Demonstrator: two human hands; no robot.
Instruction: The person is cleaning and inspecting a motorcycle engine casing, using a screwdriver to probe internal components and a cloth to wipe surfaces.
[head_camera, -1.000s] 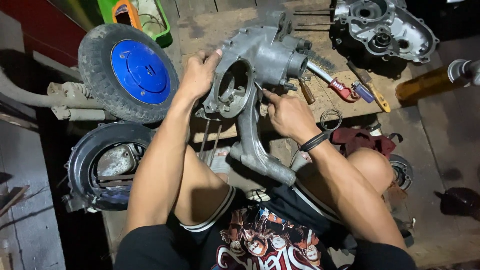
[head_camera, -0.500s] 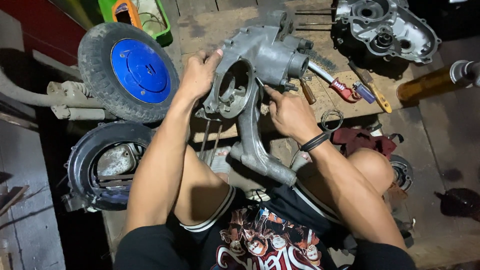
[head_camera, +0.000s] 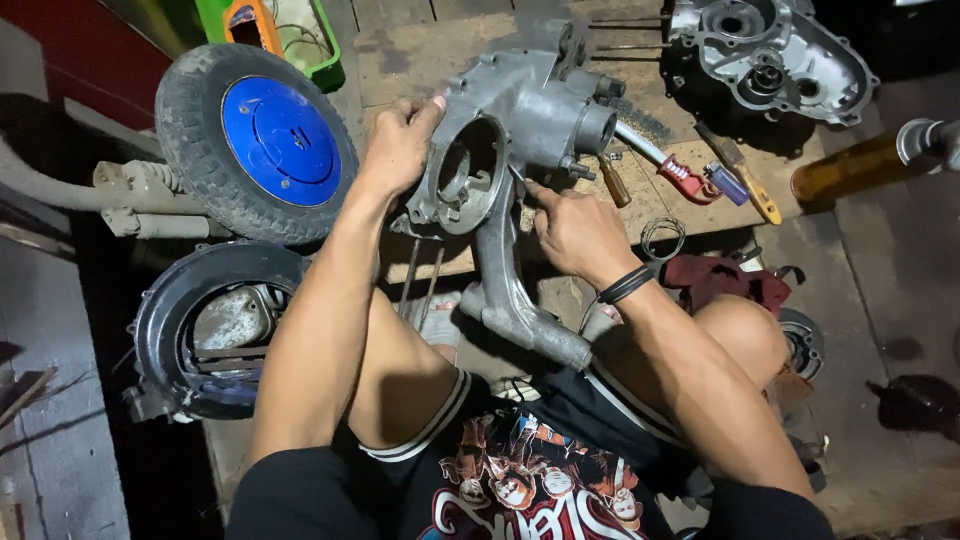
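Note:
A grey cast-metal engine casing (head_camera: 520, 130) with a round opening and a long arm stands tilted between my knees on a wooden board. My left hand (head_camera: 400, 145) grips its upper left rim, thumb on the top edge. My right hand (head_camera: 575, 230) rests against the casing's right side below the cylindrical boss, index finger pointing at the metal; a black band is on that wrist. Thin metal studs (head_camera: 420, 285) hang down under the casing.
A small tyre with a blue hub (head_camera: 260, 140) lies at left, a black wheel with brake parts (head_camera: 205, 335) below it. Another engine cover (head_camera: 765, 60) sits top right. Red-handled pliers (head_camera: 680, 175), a yellow-handled screwdriver (head_camera: 745, 185), a wire coil (head_camera: 660, 235), a red rag (head_camera: 730, 280) and a green tray (head_camera: 275, 30) lie around.
My right hand has slid a little lower on the casing's right side. The left hand and the casing stay nearly where they were.

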